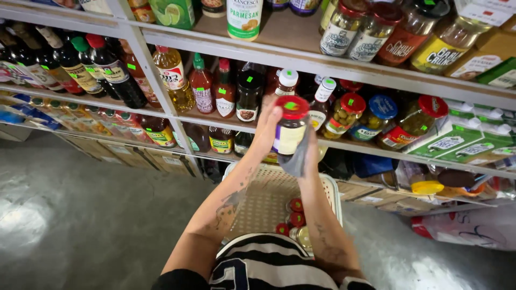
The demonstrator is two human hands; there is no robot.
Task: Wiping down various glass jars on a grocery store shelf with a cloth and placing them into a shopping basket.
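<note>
Red-capped glass jar [291,131] stands upright, long axis vertical, as your left hand [267,129] and right hand [310,150], with a grey cloth [297,161], clasp its smooth round sides above a cream plastic basket [269,185].

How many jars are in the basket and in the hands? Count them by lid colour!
Red-lid jars in the basket: 3
Pale-lid jar in the basket: 1
Held jar, red lid, between left hand and right hand: 1
Total: 5
</note>
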